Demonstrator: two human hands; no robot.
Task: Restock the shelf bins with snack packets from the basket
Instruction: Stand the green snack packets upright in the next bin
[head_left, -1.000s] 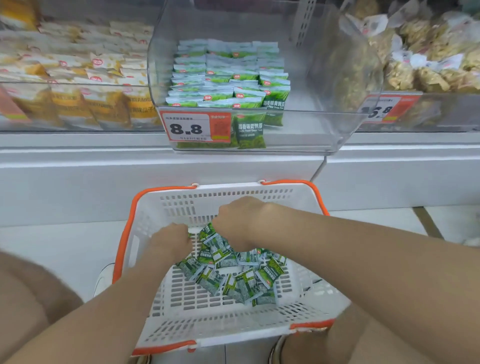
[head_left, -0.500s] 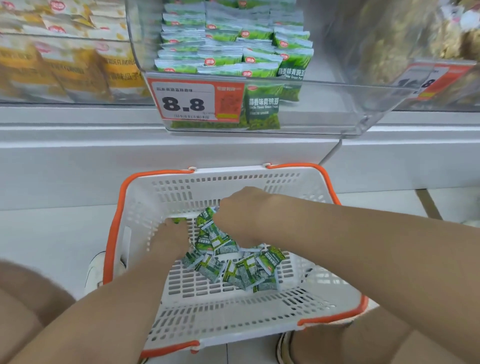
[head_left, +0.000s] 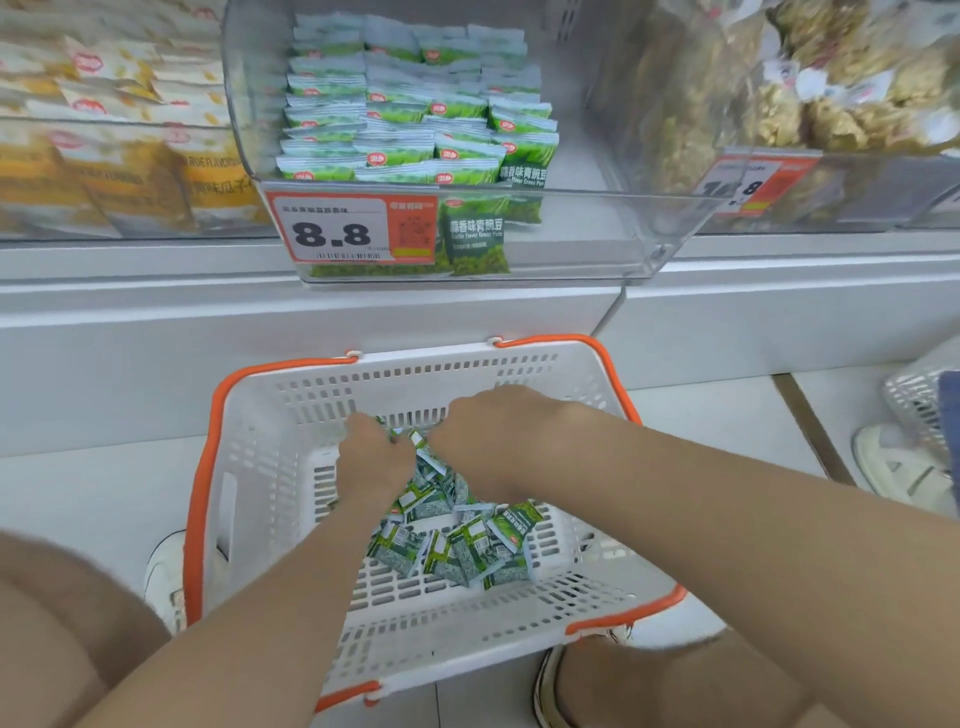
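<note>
Left hand (head_left: 371, 460) and right hand (head_left: 485, 431) have drawn together, clamped on green pea packets (head_left: 423, 496). Handful gathered; basket (head_left: 415, 366) to bin (head_left: 623, 249) next, probably.

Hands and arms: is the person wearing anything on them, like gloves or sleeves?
No. The left hand and right hand are ungloved, both forearms are bare with no sleeve in view, and no watch or band shows at either wrist.

My fingers curl out of sight beneath my left hand (head_left: 371, 460) and right hand (head_left: 493, 439), so I cannot tell what either grip holds among the packets (head_left: 457, 548). The price tag (head_left: 337, 231) has small print too fine to read. The right-hand bin (head_left: 810, 104) is blurred and cut off.
</note>
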